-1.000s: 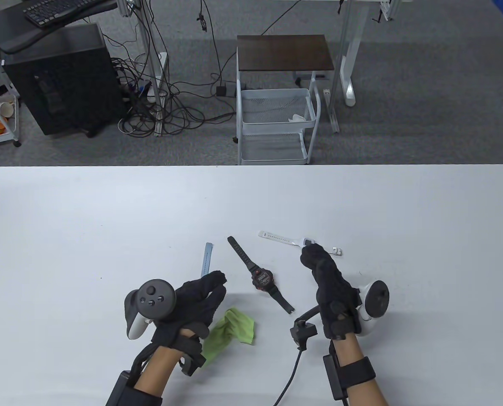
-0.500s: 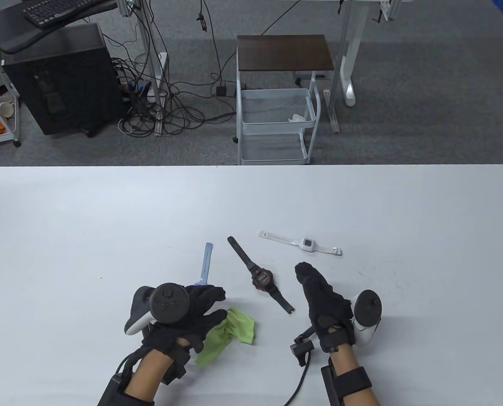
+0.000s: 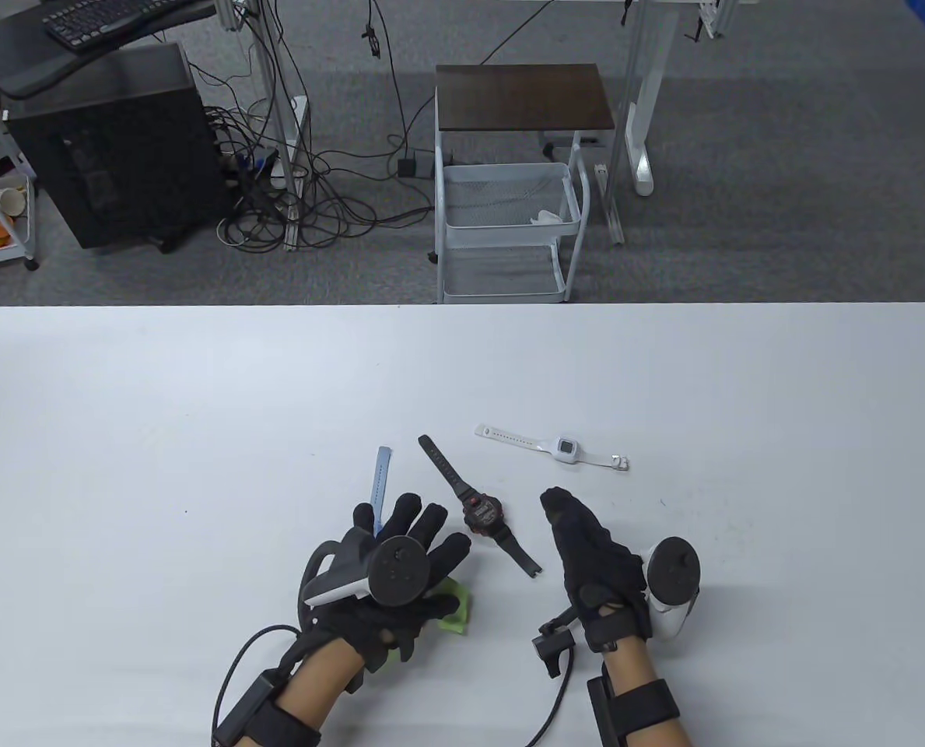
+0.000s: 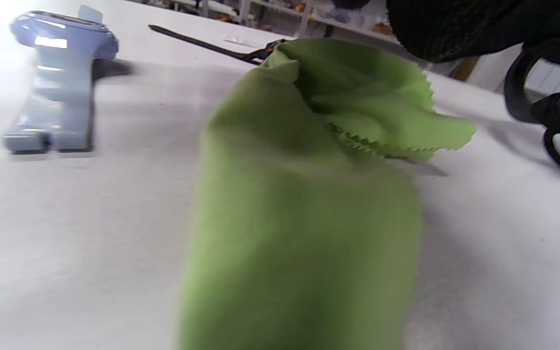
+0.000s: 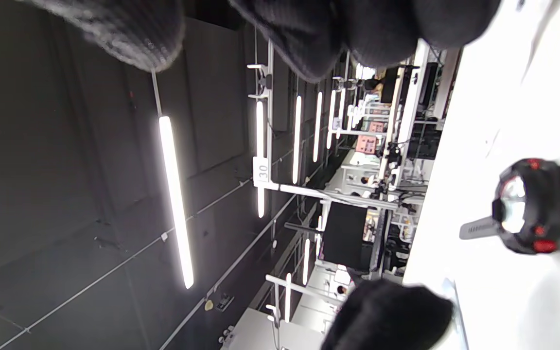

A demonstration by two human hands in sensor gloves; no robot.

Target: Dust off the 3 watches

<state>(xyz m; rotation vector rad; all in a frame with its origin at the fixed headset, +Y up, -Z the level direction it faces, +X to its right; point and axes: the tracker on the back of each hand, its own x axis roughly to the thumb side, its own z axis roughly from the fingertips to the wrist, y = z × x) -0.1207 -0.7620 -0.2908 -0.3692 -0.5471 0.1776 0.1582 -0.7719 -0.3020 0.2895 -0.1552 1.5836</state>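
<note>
Three watches lie in a row on the white table (image 3: 197, 405). The blue watch (image 3: 382, 472) is on the left, its near end hidden under my left hand (image 3: 411, 529). In the middle is the black watch with red accents (image 3: 484, 513), and the white watch (image 3: 567, 449) lies further back on the right. The left hand is palm down with fingers spread over the green cloth (image 3: 456, 612), which lies crumpled on the table (image 4: 309, 194) beside the blue watch (image 4: 61, 82). My right hand (image 3: 579, 529) stands on its edge just right of the black watch (image 5: 528, 214), fingers extended and holding nothing.
Beyond the table's far edge stand a white wire trolley (image 3: 509, 226) with a dark wooden top, a black computer tower (image 3: 112, 148) and tangled cables on the floor. A cable (image 3: 555, 685) trails from the right wrist.
My left hand has turned palm down, spread its fingers and moved right over the green cloth. The right hand has drawn back from the white watch towards me.
</note>
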